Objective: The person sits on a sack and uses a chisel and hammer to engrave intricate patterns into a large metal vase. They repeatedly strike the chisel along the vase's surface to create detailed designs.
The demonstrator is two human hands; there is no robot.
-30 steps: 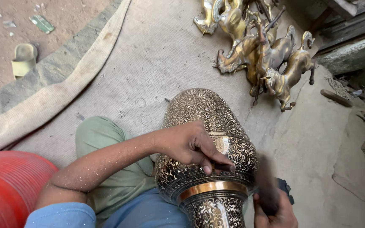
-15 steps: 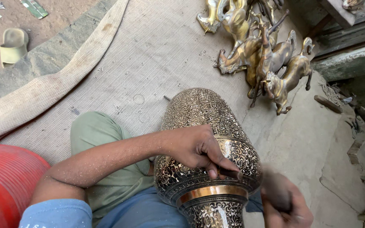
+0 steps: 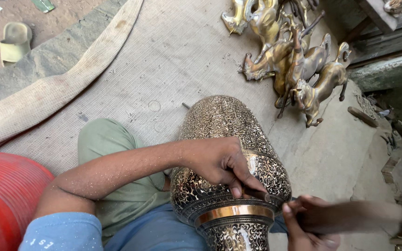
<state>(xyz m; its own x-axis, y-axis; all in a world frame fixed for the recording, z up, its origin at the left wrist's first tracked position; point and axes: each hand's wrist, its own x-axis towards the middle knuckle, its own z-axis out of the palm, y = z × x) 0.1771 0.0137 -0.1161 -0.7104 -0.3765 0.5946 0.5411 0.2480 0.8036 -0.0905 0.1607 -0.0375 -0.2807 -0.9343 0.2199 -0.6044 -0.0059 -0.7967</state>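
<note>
Low in the centre of the frame, the engraved metal vase [image 3: 231,186] lies across your lap, likely heavy, rigid and slick on its polished band. Your left hand [image 3: 219,162] rests on its shoulder, fingers pinching a thin chisel [image 3: 256,193] against the pattern. Your right hand [image 3: 310,223], lower right, is closed round a blurred hammer [image 3: 373,216]. Steady the vase by its broad belly.

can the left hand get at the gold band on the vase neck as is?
Probably yes. The left hand rests on the engraved vase, pinching a small tool just above the gold band. Nothing lies between them; the blurred right hand sits beside the band.
</note>
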